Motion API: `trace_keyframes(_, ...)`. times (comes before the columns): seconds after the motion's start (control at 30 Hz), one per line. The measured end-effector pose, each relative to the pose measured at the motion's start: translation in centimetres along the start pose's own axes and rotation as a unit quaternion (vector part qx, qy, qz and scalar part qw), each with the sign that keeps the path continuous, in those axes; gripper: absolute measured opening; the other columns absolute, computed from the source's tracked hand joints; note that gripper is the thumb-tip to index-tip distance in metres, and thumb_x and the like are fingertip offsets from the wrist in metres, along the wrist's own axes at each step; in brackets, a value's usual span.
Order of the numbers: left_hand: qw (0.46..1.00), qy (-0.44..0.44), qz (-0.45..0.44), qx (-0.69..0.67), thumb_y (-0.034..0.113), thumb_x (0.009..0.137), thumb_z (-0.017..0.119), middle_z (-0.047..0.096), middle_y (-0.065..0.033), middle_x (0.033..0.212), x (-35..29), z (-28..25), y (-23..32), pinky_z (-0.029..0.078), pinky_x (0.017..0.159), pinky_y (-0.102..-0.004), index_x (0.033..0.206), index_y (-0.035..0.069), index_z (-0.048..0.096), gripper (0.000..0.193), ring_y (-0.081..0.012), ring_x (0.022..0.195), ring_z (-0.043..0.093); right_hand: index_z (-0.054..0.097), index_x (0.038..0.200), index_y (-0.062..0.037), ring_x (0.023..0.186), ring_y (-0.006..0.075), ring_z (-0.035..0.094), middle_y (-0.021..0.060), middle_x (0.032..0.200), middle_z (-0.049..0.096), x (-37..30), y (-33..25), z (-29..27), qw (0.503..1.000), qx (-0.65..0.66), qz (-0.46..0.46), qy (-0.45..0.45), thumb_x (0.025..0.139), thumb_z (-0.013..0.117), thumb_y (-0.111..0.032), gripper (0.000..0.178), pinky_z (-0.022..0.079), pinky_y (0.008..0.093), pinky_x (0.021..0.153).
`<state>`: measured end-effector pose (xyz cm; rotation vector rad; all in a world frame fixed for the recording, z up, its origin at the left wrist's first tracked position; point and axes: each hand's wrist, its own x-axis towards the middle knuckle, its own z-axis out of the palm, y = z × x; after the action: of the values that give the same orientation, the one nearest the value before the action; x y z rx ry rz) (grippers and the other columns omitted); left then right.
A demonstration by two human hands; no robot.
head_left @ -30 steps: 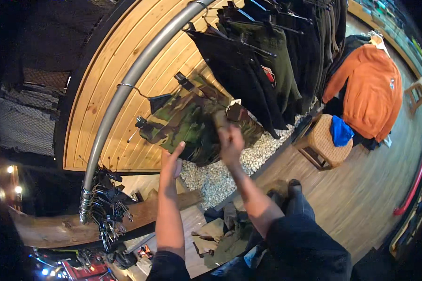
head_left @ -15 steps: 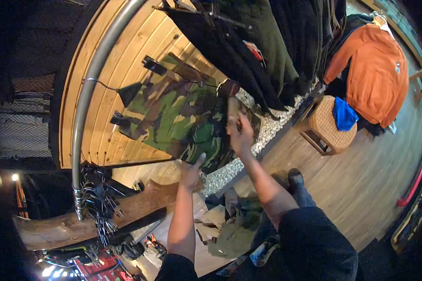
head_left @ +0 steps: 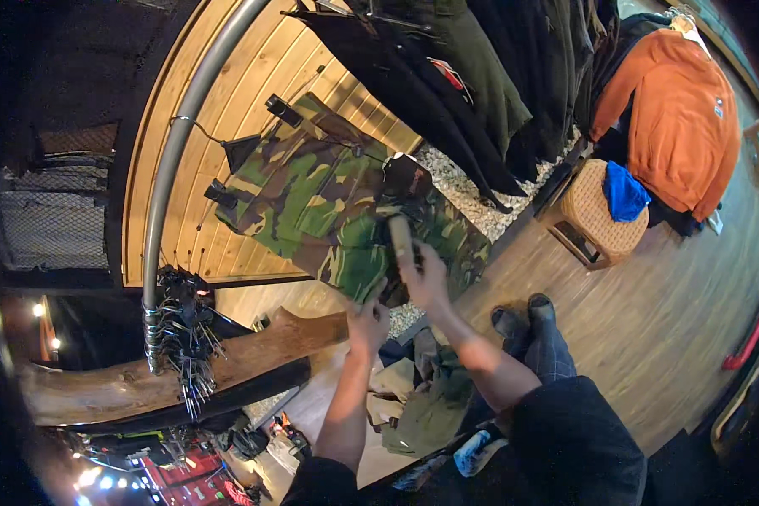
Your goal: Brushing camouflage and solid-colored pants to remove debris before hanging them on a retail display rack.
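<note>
Your right hand (head_left: 426,274) is clenched around a pale, narrow brush-like tool (head_left: 401,238), pressed against the camouflage jacket (head_left: 329,202); can't tell exactly what the tool is. Your left hand (head_left: 368,319) pinches the jacket's lower hem, pulling the fabric taut. The jacket hangs on a black hanger (head_left: 243,150) from the curved metal rail (head_left: 177,143), in front of the wood-panelled wall (head_left: 228,76), left of the dark garments (head_left: 447,76). Progress, as I judge it: the tool sits at the lower right panel, the rest of the front shows no visible change, so most looks left. Fabric is green-brown-black camo, heavy, wrinkled near the hem. More clothes (head_left: 422,405) lie piled below your arms.
</note>
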<state>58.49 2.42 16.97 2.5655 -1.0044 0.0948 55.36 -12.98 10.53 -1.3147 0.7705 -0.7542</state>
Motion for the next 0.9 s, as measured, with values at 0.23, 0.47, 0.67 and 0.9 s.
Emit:
trace_keyframes(0.23,0.962,-0.207,-0.139,-0.111,0.013,0.086,0.058,0.059,-0.0245,0.126,2.7,-4.7,1.5,0.040,0.104,-0.0412,0.132,0.005,0.055,0.047,-0.0364,0.118,0.056,0.057,0.119,0.0036,0.099,0.0416,0.060,0.0251,0.106,0.061,-1.4,-3.2,0.7,0.998,0.044,-0.030,-0.043,0.096,0.060,-0.030,0.041,0.047,0.0422,0.086)
trace_keyframes(0.47,0.963,-0.267,-0.033,0.015,0.020,0.083,0.064,0.058,-0.0164,0.109,2.1,-4.9,-1.6,0.042,0.086,-0.0396,0.124,0.013,0.065,0.041,-0.0313,0.098,0.055,0.057,0.118,0.0042,0.099,0.0370,0.063,0.0233,0.109,0.062,2.4,-1.0,-1.6,0.989,0.115,0.043,-0.083,0.092,0.066,-0.025,0.040,0.049,0.0403,0.085)
trace_keyframes(0.67,0.904,0.045,0.252,0.343,0.021,0.078,0.066,0.052,-0.0079,0.125,0.6,-4.9,1.7,0.037,0.095,-0.0515,0.114,0.034,0.068,0.038,-0.0338,0.115,0.049,0.061,0.111,0.0044,0.088,0.0386,0.066,0.0238,0.096,0.067,1.7,0.0,-1.8,0.998,0.019,-0.018,-0.051,0.092,0.064,-0.026,0.036,0.051,0.0399,0.078)
trace_keyframes(0.9,0.856,-0.167,0.397,0.287,0.013,0.074,0.061,0.063,-0.0041,0.121,3.2,-7.8,6.2,0.038,0.106,-0.0486,0.107,0.016,0.067,0.033,-0.0258,0.117,0.056,0.066,0.099,0.0042,0.085,0.0355,0.067,0.0235,0.089,0.067,7.3,6.1,-2.8,0.978,-0.127,0.167,-0.014,0.089,0.068,-0.037,0.042,0.052,0.0419,0.074)
